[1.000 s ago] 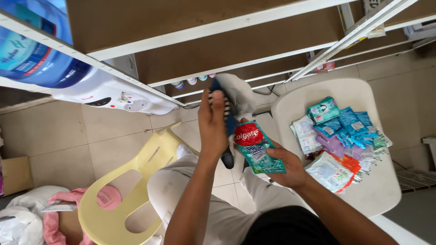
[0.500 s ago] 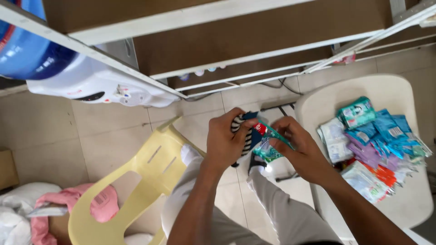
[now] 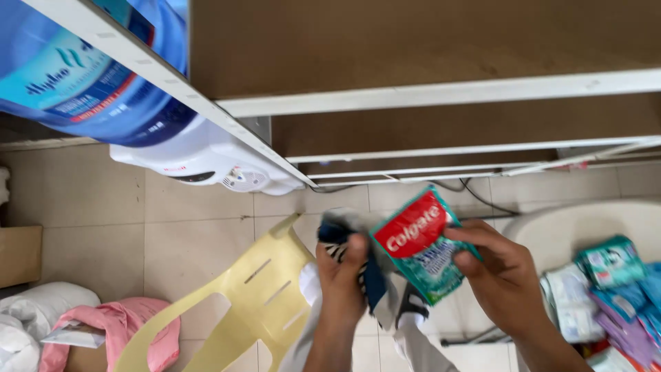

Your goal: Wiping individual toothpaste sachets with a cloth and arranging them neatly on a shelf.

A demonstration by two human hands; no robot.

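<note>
My left hand [image 3: 342,281] grips a bunched dark blue and white cloth [image 3: 368,275] just above my lap. My right hand [image 3: 499,272] pinches a red and green toothpaste sachet [image 3: 421,242] by its right edge and holds it against the cloth. Both hands are raised in front of the brown shelves [image 3: 427,48]. A pile of small blue, green and purple sachets [image 3: 613,293] lies on the seat of a white plastic chair [image 3: 585,224] to my right.
A yellow plastic chair [image 3: 255,303] stands to my left on the tiled floor. A white water dispenser [image 3: 206,162] with a big blue bottle [image 3: 76,76] is at upper left. A pink cloth [image 3: 117,327], white bags and a cardboard box [image 3: 19,255] sit at lower left.
Both hands have risen toward the shelves, and the sachet now shows its flat printed face. The view has swung left, so the white chair with the sachet pile sits at the right edge.
</note>
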